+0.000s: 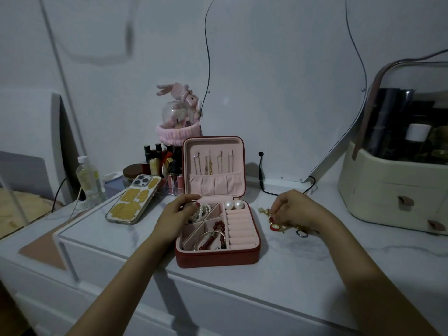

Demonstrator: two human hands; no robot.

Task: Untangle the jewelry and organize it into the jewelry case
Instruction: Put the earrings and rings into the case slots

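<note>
The jewelry case (pixel 218 238) stands open near the front edge of the desk (pixel 303 258), lid upright. Its tray is partly filled. The rear-left compartment holds a pearl strand (pixel 202 210). The front-left compartments hold a red bead bracelet (pixel 218 229) and a thin bangle with other small pieces; exact count cannot be told. Two pearl earrings (pixel 234 204) sit at the rear end of the ring rolls (pixel 241 229), which otherwise carry nothing. Chains hang in the lid (pixel 213 163) above a gathered pocket.

Remaining work, as judged: a gold and red tangled piece (pixel 278 223) lies on the desk just right of the case, outside it, not yet stowed. Whether it is fully untangled cannot be told. The task appears well advanced, with this piece left.

The left hand (pixel 179 212) rests at the rear-left compartment, fingers curled over the pearl strand; whether they grip it cannot be told. The right hand (pixel 293 209) is over the tangled piece, fingers pinching part of it.

Further out: a phone (pixel 133 200) lies left of the case; cosmetics (pixel 164 166) and a bottle (pixel 88 178) stand toward the rear-left; a cosmetics organizer (pixel 392 190) occupies the right edge.
</note>
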